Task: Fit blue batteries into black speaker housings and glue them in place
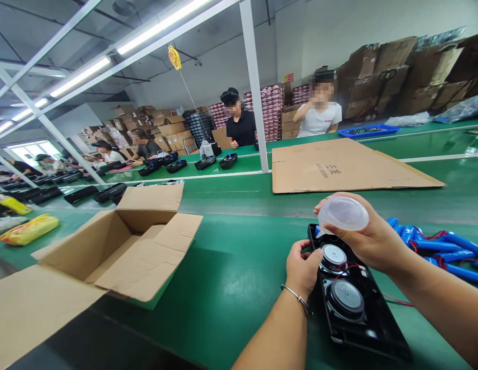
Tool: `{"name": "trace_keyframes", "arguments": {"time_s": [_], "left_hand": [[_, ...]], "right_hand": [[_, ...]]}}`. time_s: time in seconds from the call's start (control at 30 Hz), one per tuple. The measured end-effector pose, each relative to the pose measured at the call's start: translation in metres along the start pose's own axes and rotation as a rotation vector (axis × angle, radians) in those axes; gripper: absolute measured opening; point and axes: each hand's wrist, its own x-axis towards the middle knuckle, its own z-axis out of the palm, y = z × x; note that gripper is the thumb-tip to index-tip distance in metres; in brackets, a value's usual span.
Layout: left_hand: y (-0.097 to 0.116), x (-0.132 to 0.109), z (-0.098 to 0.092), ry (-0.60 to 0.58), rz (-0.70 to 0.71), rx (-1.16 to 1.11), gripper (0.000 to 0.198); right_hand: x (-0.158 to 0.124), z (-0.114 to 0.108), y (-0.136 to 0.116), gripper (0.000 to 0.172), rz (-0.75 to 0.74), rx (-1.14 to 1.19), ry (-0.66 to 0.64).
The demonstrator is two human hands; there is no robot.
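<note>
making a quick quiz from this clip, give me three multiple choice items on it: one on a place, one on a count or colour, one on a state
1. Where does the open cardboard box lie?
A. left of the hands
B. right of the hands
C. on the flat cardboard sheet

2. How many round speaker cones show in the black speaker housing?
A. one
B. two
C. four

3. What is the right hand doing?
A. resting flat on the belt
B. holding a clear round cap
C. gripping a blue cell

Answers: 1 A, the box sits on the green belt at left. 2 B, two cones sit in a row. 3 B, its fingers hold the cap above the housing, while the left hand steadies it.
</note>
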Motion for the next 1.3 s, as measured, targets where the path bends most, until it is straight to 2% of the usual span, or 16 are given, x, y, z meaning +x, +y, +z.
{"name": "trace_keyframes", "arguments": {"time_s": [0.2, 0.73, 1.03, 1.3], "left_hand": [[-0.003, 0.001, 0.000, 0.043, 0.023, 0.097, 0.041], [-0.005, 0.009, -0.001, 0.101, -0.072, -0.092, 0.035], [-0.005, 0.011, -0.001, 0.117, -0.088, -0.058, 0.034], [-0.010, 0.012, -0.003, 0.111, -0.048, -0.028, 0.033]], "right_hand": [[-0.002, -0.001, -0.001, 0.048, 0.012, 0.022, 0.018], [-0.001, -0.005, 0.003, 0.045, -0.001, 0.066, 0.063], [0.003, -0.004, 0.000, 0.041, 0.008, 0.105, 0.144], [0.004, -0.007, -0.001, 0.037, 0.026, 0.120, 0.201]]}}
